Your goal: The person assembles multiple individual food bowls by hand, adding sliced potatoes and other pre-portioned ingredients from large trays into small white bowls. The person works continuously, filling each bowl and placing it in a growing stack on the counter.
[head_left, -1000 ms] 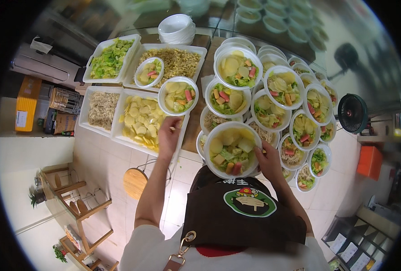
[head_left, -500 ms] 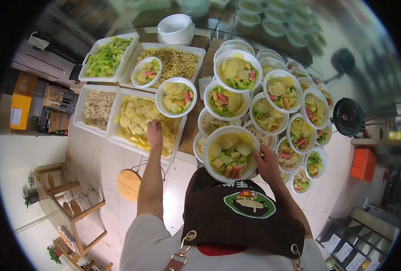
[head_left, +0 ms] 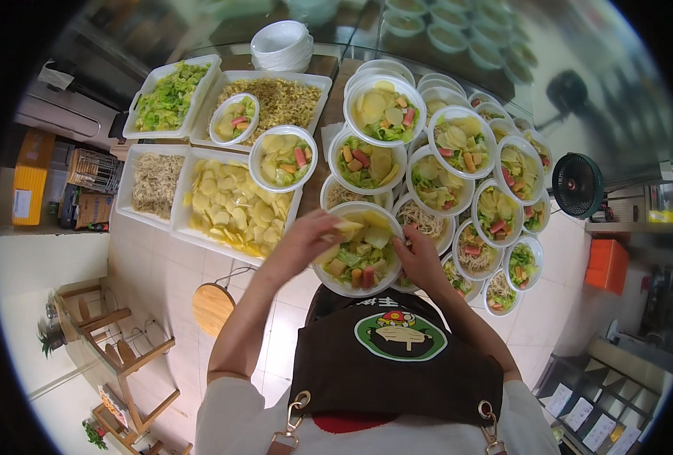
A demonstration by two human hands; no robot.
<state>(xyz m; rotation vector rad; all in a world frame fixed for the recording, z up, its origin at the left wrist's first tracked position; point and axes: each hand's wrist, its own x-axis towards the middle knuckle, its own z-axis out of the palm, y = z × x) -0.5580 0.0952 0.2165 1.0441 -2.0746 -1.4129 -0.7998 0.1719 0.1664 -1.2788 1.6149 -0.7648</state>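
Note:
A white plastic bowl [head_left: 352, 293] is held in front of my apron, filled with chopped lettuce, potato slices, and pink and tan chunks. My right hand [head_left: 420, 258] grips its right rim, thumb on top. Over its upper left side, my left hand [head_left: 306, 241] is closed on a few pale potato slices [head_left: 346, 227]. To the upper left lies a white tray [head_left: 221, 250] of loose yellow potato slices [head_left: 230, 199]. One filled bowl [head_left: 283, 159] sits on that tray's far right corner.
Many filled bowls [head_left: 463, 142] are piled in layers on the right. Trays of chopped lettuce [head_left: 171, 95], bean sprouts [head_left: 279, 100] and pale shreds [head_left: 157, 182] stand left; empty bowls [head_left: 282, 47] are stacked behind. A black fan [head_left: 577, 186] stands at the right, a round wooden stool [head_left: 213, 309] below left.
My left hand has moved from the potato tray right and nearer, to above the held bowl, carrying slices. The right hand still holds the bowl; the whole view has shifted slightly.

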